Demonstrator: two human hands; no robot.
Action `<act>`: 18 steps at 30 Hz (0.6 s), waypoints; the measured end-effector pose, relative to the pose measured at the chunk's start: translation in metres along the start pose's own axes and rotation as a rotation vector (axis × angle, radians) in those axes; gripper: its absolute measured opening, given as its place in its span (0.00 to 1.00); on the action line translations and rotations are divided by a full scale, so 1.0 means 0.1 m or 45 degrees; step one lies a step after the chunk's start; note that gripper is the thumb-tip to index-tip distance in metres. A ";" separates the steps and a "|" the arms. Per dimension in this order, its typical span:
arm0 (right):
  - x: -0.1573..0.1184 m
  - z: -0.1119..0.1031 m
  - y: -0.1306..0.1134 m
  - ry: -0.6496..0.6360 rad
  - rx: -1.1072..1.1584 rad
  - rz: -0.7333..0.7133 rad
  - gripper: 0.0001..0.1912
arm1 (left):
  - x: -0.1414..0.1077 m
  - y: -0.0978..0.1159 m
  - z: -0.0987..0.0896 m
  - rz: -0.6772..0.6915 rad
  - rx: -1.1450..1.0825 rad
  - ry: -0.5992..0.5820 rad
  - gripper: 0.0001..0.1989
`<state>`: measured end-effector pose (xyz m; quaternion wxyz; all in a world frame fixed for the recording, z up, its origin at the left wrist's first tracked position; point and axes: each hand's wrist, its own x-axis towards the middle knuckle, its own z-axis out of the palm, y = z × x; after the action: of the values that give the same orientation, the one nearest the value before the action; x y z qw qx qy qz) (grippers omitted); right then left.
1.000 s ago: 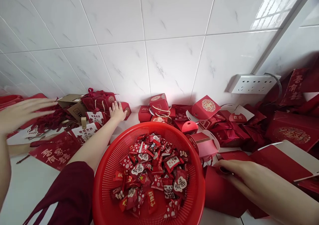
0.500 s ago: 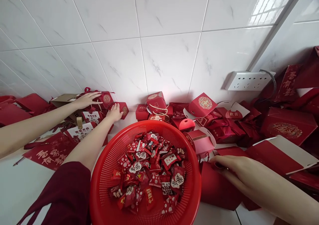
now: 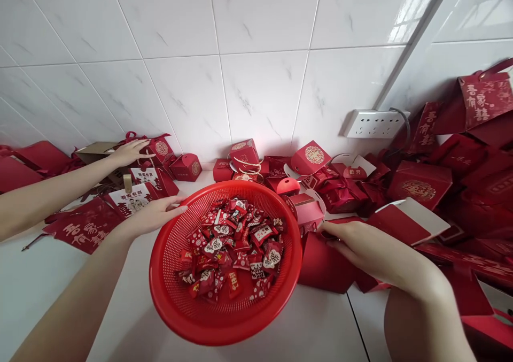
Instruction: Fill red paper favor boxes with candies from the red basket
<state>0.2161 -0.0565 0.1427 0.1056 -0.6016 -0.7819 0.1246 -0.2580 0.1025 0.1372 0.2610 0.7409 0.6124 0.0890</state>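
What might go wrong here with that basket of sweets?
The sweets lie loose in the red basket; if the left hand at its rim tips it, some might spill. The pink box close beside the basket could get knocked. The right hand might dent the dark red box it touches.

At your six o'clock, the basket (image 3: 224, 327) looks glossy plastic, the sweet wrappers (image 3: 228, 252) shiny film; at four, the red box (image 3: 326, 266) matt card; at twelve, glossy wall tiles (image 3: 260, 94).

Far right, I see a white plastic power strip (image 3: 374, 124) with a grey cable (image 3: 407, 124) against glossy white marble-patterned tiles (image 3: 262, 102); far left, a brown cardboard box (image 3: 95, 148).
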 end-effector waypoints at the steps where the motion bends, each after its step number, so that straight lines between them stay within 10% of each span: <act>1: -0.02 -0.03 -0.01 -0.027 0.001 -0.019 0.14 | -0.09 -0.05 0.07 -0.016 -0.065 0.025 0.36; 8: -0.25 -0.26 -0.01 -0.010 -0.015 0.108 0.15 | -0.43 -0.09 0.48 -0.226 -0.726 0.192 0.30; 18: -0.68 -0.35 -0.07 0.369 0.056 0.154 0.16 | -0.05 -0.14 0.44 -0.145 -0.512 0.460 0.25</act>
<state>0.2376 -0.1217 0.1767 0.2229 -0.6569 -0.7178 0.0597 -0.2512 0.0867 0.0936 0.2939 0.6106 0.6598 0.3247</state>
